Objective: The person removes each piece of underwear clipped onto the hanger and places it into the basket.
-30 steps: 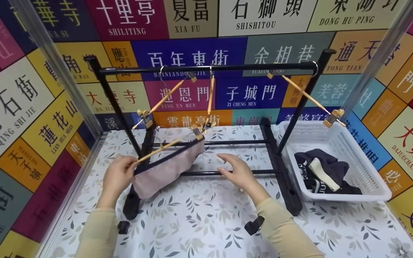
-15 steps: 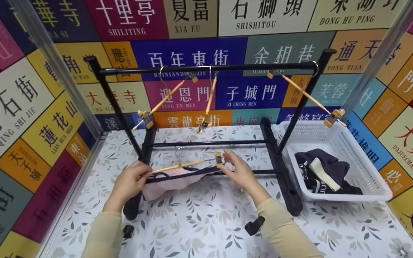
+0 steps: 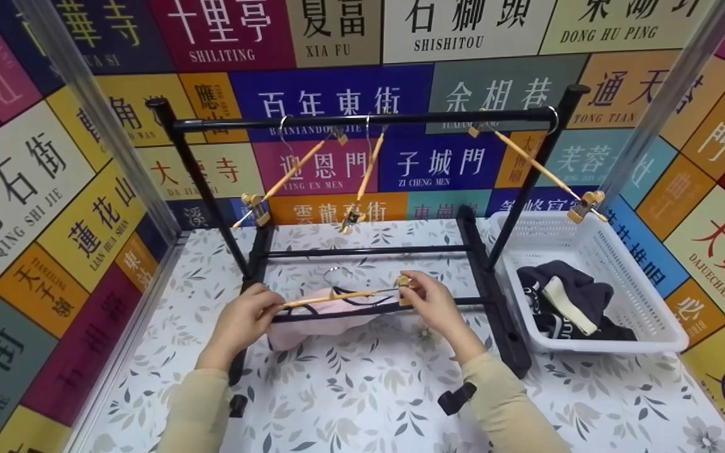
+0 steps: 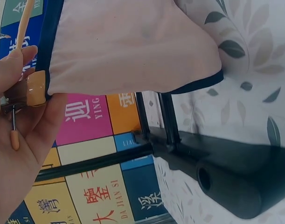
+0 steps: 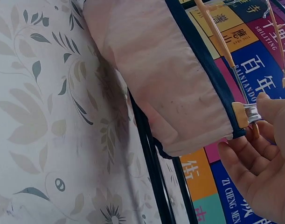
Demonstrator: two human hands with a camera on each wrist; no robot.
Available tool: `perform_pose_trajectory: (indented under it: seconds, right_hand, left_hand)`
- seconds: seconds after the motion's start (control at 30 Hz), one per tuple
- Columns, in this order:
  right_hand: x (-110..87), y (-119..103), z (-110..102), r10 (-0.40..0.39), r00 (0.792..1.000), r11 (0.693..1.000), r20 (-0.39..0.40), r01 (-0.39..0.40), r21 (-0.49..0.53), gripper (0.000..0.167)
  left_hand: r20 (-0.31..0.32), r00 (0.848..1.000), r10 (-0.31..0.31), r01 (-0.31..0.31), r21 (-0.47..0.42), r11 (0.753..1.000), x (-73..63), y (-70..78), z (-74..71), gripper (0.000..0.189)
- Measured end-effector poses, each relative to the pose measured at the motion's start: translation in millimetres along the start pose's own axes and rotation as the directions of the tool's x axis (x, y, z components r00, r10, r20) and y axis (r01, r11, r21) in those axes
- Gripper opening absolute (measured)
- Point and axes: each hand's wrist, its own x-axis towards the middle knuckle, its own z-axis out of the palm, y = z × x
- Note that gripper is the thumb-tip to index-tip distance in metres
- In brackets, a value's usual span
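Note:
Pink underpants with navy trim [image 3: 303, 335] hang by their waistband from a clip hanger [image 3: 328, 298], held low in front of the black rack. My left hand [image 3: 243, 321] grips the hanger's left end; in the left wrist view its fingers are around the left clip [image 4: 36, 87], which bites the waistband corner. At the other end, my right hand [image 3: 433, 305] pinches the right clip [image 5: 240, 115] between thumb and fingers. That clip sits on the opposite waistband corner. The hanger's metal hook [image 3: 335, 272] points away from me, off the rail.
The black rack's top rail [image 3: 425, 117] bears several clip hangers, including a left one [image 3: 293, 168], a middle one [image 3: 371, 167] and a right one [image 3: 532, 162]. A white basket [image 3: 614, 345] with dark clothes [image 3: 579, 292] stands right of the rack.
My right hand has come onto the right clip and now pinches it. The hanger and underpants have swung from slanted to nearly level and moved right. The middle hanger on the rail has swung.

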Motion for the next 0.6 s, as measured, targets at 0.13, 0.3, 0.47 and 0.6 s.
perform_pose_trajectory:
  seconds: [0.13, 0.3, 0.47, 0.6]
  right_hand:
    - [-4.4, 4, -8, -0.003, 0.999, 1.000, -0.038, 0.003, 0.003, 0.029]
    - [-10.3, 6, -19, 0.014, 0.997, 0.999, -0.077, -0.010, 0.050, 0.025]
    - [-14.9, 7, -32, 0.033, 0.995, 0.997, -0.095, -0.026, 0.075, 0.024]
    - [-18.7, 7, -42, 0.019, 0.992, 0.996, -0.121, -0.008, 0.094, 0.024]
  left_hand:
    - [0.009, 1.000, 0.010, -0.010, 0.003, 1.000, 1.8, 4.6, 8.4, 0.009]
    - [-0.004, 0.997, 0.079, -0.079, -0.006, 0.997, 5.5, 10.8, 16.9, 0.010]
    - [-0.010, 0.993, 0.118, -0.118, 0.032, 0.993, 11.3, 19.1, 22.0, 0.011]
    - [-0.012, 0.989, 0.149, -0.148, 0.065, 0.987, 16.8, 26.9, 24.6, 0.008]
